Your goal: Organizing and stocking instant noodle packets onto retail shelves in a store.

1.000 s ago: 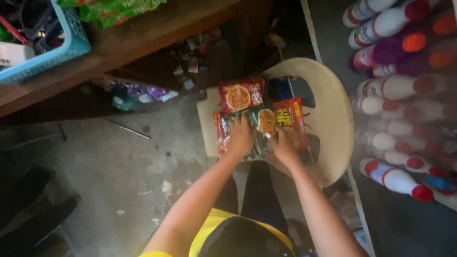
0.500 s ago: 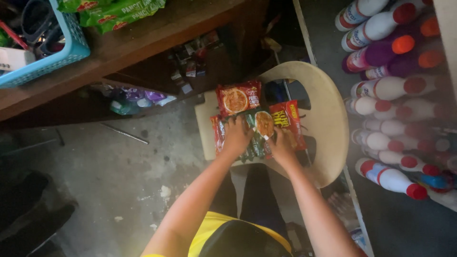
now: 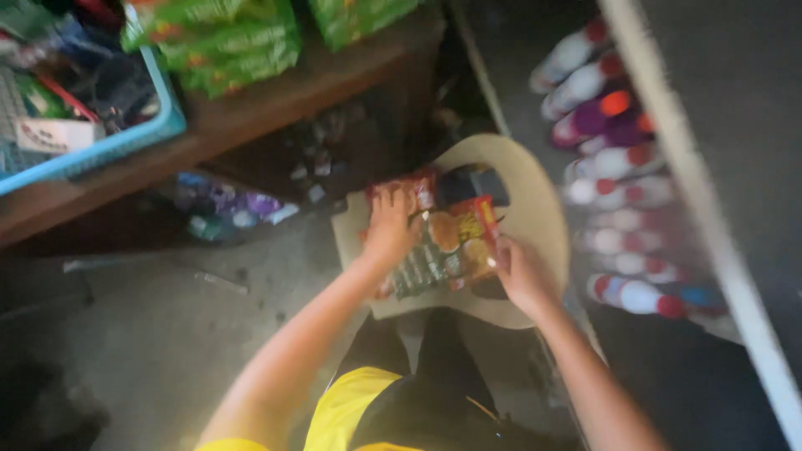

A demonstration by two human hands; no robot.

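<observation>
Beige chair (image 3: 543, 209) carries packets (image 3: 451, 242); my left hand (image 3: 391, 225) presses, right hand (image 3: 518, 276) grips them; I'd square edges gently.

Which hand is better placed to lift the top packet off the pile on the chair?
Probably the left hand: it lies on top of the snack packets on the plastic chair. The right hand only grips the pile's right edge.
</observation>
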